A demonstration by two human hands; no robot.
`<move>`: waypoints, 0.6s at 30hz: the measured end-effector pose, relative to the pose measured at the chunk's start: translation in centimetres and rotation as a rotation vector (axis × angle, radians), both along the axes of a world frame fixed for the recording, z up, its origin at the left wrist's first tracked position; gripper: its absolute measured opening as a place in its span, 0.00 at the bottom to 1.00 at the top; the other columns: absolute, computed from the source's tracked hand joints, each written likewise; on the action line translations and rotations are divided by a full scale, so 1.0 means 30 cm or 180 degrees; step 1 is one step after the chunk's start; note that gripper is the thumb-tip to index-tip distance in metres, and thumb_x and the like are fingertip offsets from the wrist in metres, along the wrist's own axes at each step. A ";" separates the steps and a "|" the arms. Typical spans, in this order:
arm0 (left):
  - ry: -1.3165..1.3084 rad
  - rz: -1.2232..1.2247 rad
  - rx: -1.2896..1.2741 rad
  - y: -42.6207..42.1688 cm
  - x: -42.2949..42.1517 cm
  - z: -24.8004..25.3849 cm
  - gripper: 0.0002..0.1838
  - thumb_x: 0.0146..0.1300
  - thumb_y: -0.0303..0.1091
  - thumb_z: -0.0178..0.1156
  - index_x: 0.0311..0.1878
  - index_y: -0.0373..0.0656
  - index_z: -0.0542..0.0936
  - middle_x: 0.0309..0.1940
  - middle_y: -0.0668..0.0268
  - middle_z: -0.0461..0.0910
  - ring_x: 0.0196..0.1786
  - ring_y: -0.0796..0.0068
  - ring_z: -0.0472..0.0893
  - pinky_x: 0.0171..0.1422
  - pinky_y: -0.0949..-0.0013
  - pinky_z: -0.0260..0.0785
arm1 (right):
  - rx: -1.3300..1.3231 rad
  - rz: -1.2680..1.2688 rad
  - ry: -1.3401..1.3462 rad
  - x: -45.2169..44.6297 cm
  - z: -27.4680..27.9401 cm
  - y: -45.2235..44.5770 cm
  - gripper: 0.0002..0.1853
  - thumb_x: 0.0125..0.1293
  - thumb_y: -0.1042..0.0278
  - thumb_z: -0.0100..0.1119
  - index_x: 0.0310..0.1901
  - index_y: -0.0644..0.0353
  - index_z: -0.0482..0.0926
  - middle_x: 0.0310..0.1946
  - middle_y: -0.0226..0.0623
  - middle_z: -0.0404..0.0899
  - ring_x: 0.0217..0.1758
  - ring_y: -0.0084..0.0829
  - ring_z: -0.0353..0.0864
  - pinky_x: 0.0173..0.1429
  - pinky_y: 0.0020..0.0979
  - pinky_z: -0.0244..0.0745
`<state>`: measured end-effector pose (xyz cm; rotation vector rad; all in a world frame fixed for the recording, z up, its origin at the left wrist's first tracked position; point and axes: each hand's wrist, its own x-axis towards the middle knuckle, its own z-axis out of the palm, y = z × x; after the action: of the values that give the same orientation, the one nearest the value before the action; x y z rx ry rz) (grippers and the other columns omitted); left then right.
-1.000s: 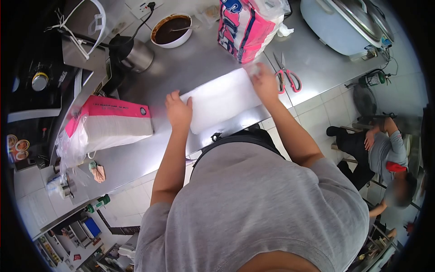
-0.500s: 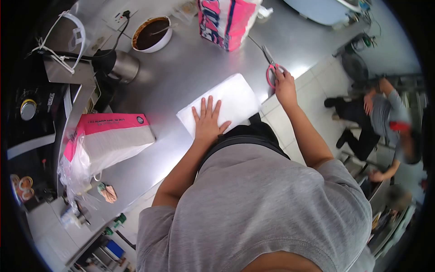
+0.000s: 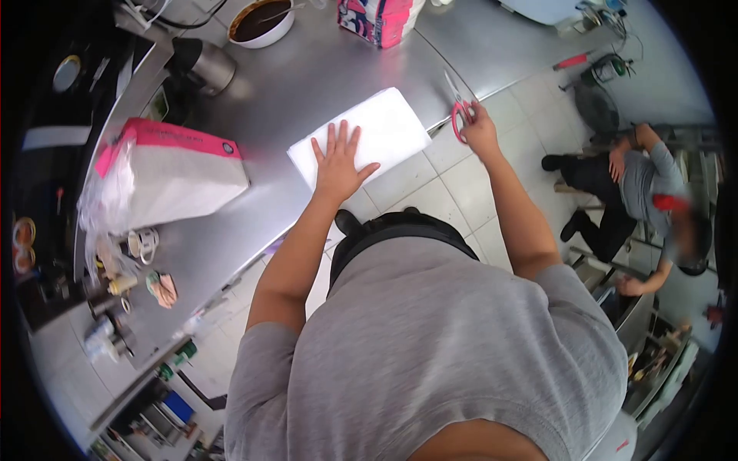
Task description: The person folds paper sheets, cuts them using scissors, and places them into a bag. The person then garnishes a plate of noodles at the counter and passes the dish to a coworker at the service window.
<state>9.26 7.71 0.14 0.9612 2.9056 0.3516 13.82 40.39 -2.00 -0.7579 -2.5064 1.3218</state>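
A stack of white paper napkins [image 3: 392,127] lies at the front edge of the steel counter. Flat on its left part rests my left hand [image 3: 338,163], fingers spread. My right hand [image 3: 481,132] is closed around the pink handles of a pair of scissors [image 3: 460,107], held just past the counter edge to the right of the stack. The scissors' blades point away from me, over the counter. Left of the stack stands a pink and white napkin pack [image 3: 177,173] in clear plastic.
Toward the back of the counter [image 3: 323,84] are a bowl of dark sauce [image 3: 261,21], a steel kettle [image 3: 211,67] and another pink pack [image 3: 378,21]. A mug [image 3: 143,244] and a crumpled cloth [image 3: 162,289] sit at left. A seated person [image 3: 646,184] is at right.
My body has shifted back from the counter, and the view has moved with it. Both hands keep their holds; the scissors are now more upright, still beside the stack.
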 end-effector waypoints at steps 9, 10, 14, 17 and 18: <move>-0.4256 0.3208 0.5007 0.124 0.370 -0.142 0.29 0.62 0.45 0.64 0.61 0.43 0.66 0.58 0.58 0.70 0.60 0.60 0.71 0.64 0.54 0.64 | -0.2990 0.1277 -0.1354 0.440 -0.010 -0.137 0.28 0.65 0.42 0.56 0.50 0.61 0.69 0.23 0.30 0.70 0.22 0.23 0.70 0.24 0.26 0.67; -0.4307 0.3361 0.5690 0.142 0.337 -0.173 0.28 0.63 0.44 0.63 0.61 0.43 0.66 0.56 0.59 0.71 0.59 0.61 0.73 0.62 0.55 0.65 | -0.2881 0.1607 -0.1450 0.456 -0.036 -0.150 0.29 0.65 0.40 0.55 0.52 0.62 0.68 0.24 0.30 0.70 0.24 0.23 0.72 0.25 0.26 0.69; -0.3771 0.3991 0.5562 0.180 0.222 -0.172 0.20 0.64 0.41 0.61 0.55 0.43 0.71 0.49 0.59 0.76 0.59 0.64 0.73 0.63 0.56 0.65 | -0.2545 0.2343 -0.1909 0.405 -0.042 -0.226 0.33 0.66 0.36 0.52 0.55 0.62 0.67 0.27 0.32 0.71 0.24 0.24 0.73 0.27 0.26 0.71; -0.3742 0.4255 0.5363 0.177 0.215 -0.167 0.17 0.60 0.42 0.65 0.49 0.48 0.76 0.43 0.65 0.77 0.49 0.70 0.75 0.57 0.60 0.63 | -0.2588 0.2592 -0.1695 0.367 -0.041 -0.288 0.35 0.66 0.34 0.49 0.55 0.62 0.67 0.27 0.33 0.71 0.23 0.24 0.73 0.27 0.26 0.71; -0.3773 0.4340 0.5261 0.171 0.218 -0.152 0.17 0.59 0.41 0.66 0.49 0.49 0.76 0.42 0.67 0.77 0.47 0.72 0.75 0.53 0.61 0.63 | -0.2594 0.2648 -0.1577 0.355 -0.032 -0.308 0.35 0.66 0.34 0.49 0.55 0.62 0.67 0.27 0.34 0.71 0.23 0.24 0.73 0.26 0.26 0.71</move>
<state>15.81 12.84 -4.43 -1.1869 1.1212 2.2448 24.48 31.15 -2.97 -0.0862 -2.7206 2.8374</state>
